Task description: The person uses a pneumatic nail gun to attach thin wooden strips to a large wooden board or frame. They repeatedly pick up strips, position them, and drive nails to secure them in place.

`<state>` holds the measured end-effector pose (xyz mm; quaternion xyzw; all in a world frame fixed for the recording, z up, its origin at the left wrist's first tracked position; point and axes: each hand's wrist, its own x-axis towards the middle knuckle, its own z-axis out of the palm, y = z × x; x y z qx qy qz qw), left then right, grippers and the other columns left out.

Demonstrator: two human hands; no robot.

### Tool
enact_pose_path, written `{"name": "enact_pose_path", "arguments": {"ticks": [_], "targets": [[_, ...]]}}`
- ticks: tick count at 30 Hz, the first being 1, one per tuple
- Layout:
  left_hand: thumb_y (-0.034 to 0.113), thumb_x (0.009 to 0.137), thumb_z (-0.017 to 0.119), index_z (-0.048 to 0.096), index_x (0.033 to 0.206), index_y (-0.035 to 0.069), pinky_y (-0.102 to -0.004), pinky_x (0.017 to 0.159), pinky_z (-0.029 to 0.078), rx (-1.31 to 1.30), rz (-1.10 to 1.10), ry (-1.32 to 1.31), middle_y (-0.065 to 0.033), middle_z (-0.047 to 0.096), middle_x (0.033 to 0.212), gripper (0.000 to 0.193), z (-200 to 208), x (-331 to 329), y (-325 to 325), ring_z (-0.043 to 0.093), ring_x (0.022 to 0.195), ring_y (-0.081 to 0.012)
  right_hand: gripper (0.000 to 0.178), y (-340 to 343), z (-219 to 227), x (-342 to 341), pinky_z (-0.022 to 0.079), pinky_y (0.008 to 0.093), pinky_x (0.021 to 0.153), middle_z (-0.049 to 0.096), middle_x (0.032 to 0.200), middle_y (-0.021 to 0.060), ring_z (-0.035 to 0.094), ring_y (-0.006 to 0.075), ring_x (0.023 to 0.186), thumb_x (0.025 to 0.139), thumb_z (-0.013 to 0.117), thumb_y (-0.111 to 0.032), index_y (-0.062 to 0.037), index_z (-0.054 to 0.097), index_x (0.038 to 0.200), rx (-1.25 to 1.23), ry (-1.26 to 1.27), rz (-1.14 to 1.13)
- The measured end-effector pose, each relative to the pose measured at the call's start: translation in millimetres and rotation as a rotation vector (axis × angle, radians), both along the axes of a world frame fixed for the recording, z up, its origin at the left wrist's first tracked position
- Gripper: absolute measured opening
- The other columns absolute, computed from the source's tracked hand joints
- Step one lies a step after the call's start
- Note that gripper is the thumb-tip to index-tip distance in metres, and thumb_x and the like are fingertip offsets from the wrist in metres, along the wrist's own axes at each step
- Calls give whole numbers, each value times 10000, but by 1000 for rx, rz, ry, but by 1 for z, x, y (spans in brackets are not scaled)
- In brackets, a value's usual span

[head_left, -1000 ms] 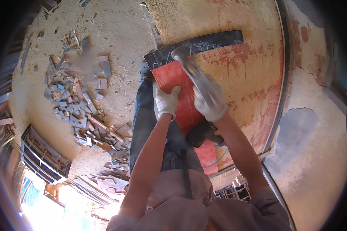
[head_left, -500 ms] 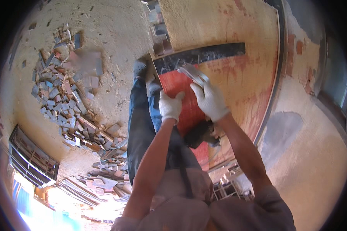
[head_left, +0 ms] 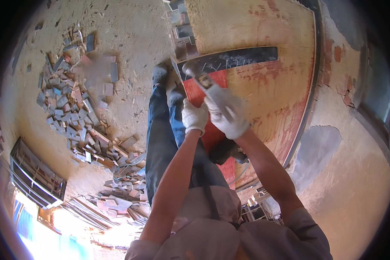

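My right hand (head_left: 227, 115), in a white knit glove, is closed round a hammer (head_left: 203, 81). Its head is raised over the near-left end of a dark strip (head_left: 251, 55) with pale scrawled marks, and motion smears it. My gloved left hand (head_left: 194, 117) is closed at the left edge of a red panel (head_left: 211, 125); what its fingers hold, if anything, is hidden. The panel lies beneath both hands on a large tan, red-stained board (head_left: 264, 99). A black object (head_left: 224, 149) of unclear kind rests on the panel, below my right hand.
Scrap wood blocks (head_left: 69, 108) lie heaped on the dusty floor to the left. A dark slatted frame (head_left: 37, 175) stands at the lower left. Along the right runs a patched wall (head_left: 338, 173). My legs (head_left: 156, 138) stand close against the board's left side.
My right hand has drawn back toward me and left, and the hammer's head has swung left over the strip's end. My left hand has shifted slightly, its thumb now tucked in.
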<state>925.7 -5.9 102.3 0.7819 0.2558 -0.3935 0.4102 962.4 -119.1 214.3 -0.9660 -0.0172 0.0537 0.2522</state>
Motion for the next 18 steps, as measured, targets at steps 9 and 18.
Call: {"name": "enact_pose_path", "arguments": {"ticks": [9, 18], "targets": [[332, 760, 865, 557, 1316, -89, -423, 980, 514, -135, 49, -159, -246, 670, 1250, 762, -13, 6, -3, 654, 1140, -375, 449, -12, 16, -146, 495, 533, 569, 652, 685, 234, 657, 439, 644, 970, 602, -439, 8, 567, 943, -47, 303, -641], [469, 863, 784, 459, 1429, -22, -457, 971, 556, -297, 76, 129, -166, 599, 1351, 816, -15, -8, -6, 630, 1157, -324, 434, 54, 114, -470, 508, 529, 785, 680, 925, 295, 669, 455, 898, 976, 570, -388, 37, 613, 1051, -3, 923, -1759]]}}
